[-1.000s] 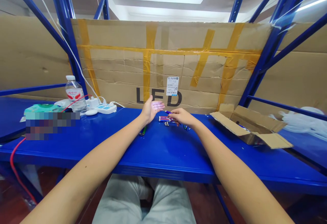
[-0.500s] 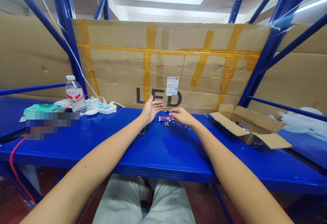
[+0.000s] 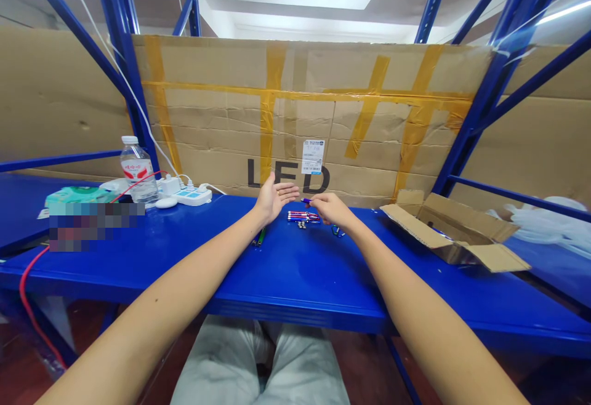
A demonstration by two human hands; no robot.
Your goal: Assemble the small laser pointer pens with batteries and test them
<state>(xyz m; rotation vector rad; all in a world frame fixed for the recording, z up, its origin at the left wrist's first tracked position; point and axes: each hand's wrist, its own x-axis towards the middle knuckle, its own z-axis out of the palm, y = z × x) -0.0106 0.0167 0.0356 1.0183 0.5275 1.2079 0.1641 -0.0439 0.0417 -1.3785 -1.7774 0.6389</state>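
My left hand [image 3: 273, 198] is raised over the blue table, its fingers stretched out and its palm turned to the right. Just right of those fingertips, my right hand [image 3: 331, 209] pinches a small purple tube [image 3: 305, 200], which points left and does not touch the left hand. Below it, several shiny red and purple tubes [image 3: 300, 215] lie side by side on the table. A few small silvery round pieces [image 3: 301, 225] sit in front of them. Under my left wrist lie dark and green tubes [image 3: 261, 237], partly hidden. Small clip-like metal pieces [image 3: 338, 231] rest beneath my right wrist.
An open cardboard box [image 3: 446, 232] stands on the right of the blue table [image 3: 305, 282]. To the left are a water bottle [image 3: 138, 174], a white power strip [image 3: 194, 195] and a green packet [image 3: 78, 197]. A large cardboard panel [image 3: 221, 128] closes off the back.
The right hand has shifted slightly, and more of the red and purple tubes shows beneath it. The left hand stays outstretched. The view has moved very slightly.
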